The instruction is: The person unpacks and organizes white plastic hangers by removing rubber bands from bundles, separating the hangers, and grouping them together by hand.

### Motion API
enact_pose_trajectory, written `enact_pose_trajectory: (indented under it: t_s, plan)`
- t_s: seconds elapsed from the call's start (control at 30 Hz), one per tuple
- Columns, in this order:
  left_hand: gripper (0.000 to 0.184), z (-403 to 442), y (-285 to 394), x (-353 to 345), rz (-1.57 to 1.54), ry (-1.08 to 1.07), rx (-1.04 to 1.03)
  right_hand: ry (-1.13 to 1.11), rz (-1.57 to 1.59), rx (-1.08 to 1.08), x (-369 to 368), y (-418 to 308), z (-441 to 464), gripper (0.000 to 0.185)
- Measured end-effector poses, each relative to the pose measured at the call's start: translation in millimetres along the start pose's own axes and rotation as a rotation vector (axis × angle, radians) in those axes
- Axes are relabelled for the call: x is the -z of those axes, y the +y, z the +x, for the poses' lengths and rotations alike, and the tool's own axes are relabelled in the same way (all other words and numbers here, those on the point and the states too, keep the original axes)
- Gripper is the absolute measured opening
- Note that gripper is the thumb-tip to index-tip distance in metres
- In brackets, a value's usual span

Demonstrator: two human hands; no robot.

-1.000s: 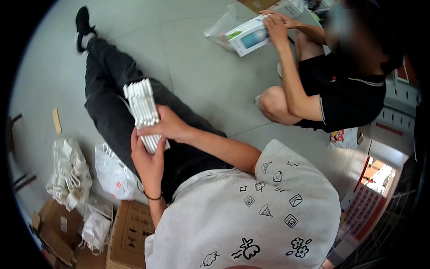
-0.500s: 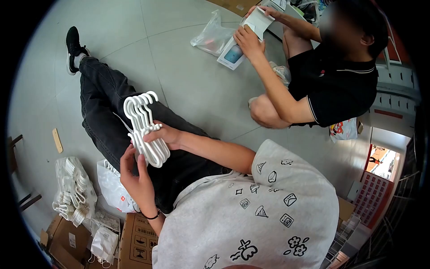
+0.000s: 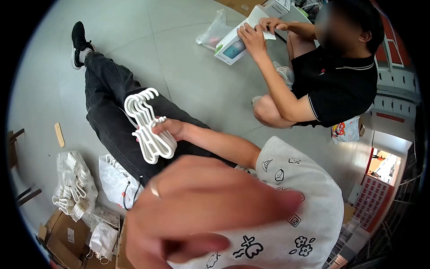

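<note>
My right hand (image 3: 172,129) is wrapped round a bunch of several white plastic clothes hangers (image 3: 154,139), held together by their middles. Their hooks fan out at the upper left, above my dark jeans (image 3: 112,116). Close in front of the camera, my left hand (image 3: 201,201) looms large and blurred, with a ring on one finger. Its fingers are stretched out and apart, and nothing shows in them. It hides part of my light printed shirt (image 3: 313,215) and my lap.
A person in black (image 3: 336,89) crouches at the right, both hands on a white printed box (image 3: 235,47). A clear bag of white hangers (image 3: 74,181), a white plastic bag (image 3: 116,179) and an open cardboard box (image 3: 67,240) stand at the left. A small wooden strip (image 3: 59,134) lies on the floor.
My left hand has left the hangers and come up close to the camera. The hangers in my right hand have tilted and spread slightly. The other person's hands have shifted on the box.
</note>
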State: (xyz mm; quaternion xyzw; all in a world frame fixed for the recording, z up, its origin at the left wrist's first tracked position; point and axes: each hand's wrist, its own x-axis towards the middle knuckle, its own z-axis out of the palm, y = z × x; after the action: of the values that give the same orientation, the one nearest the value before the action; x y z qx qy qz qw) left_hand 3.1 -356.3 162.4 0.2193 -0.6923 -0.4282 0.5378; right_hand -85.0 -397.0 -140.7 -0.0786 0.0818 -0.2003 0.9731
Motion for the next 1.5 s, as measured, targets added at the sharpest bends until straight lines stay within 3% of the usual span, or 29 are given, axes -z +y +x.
enact_pose_trajectory:
  t_s: [0.23,0.37,0.53,0.6,0.77,0.83,0.93,1.07,1.5]
  plan:
    - [0.031,20,-25,-9,-0.125,-0.055,-0.125,-0.038,-0.036,0.029,3,1,-1,0.06]
    - [0.026,20,-14,-10,-0.197,-0.101,-0.164,0.01,0.006,-0.058,4,-2,-3,0.063]
    - [0.022,20,-34,-2,-0.228,-0.096,-0.205,-0.016,-0.051,0.001,6,2,-2,0.055]
    - [0.01,6,-40,18,-0.1,-0.018,-0.093,0.054,-0.02,-0.038,15,5,0,0.055]
    - [0.015,-45,-81,79,0.5,0.516,0.319,0.001,0.021,-0.036,4,2,-2,0.058]
    - [0.023,-73,-117,117,0.532,0.631,0.519,0.004,-0.008,-0.013,3,1,-1,0.056]
    - [0.028,-118,-174,154,0.649,0.657,0.629,-0.006,-0.007,-0.015,-1,0,-4,0.054]
    - [0.027,-142,-209,143,0.78,0.703,0.592,-0.011,-0.041,0.006,4,1,-3,0.055]
    - [0.024,-147,-209,132,0.767,0.775,0.536,-0.028,-0.035,-0.001,5,3,-2,0.06]
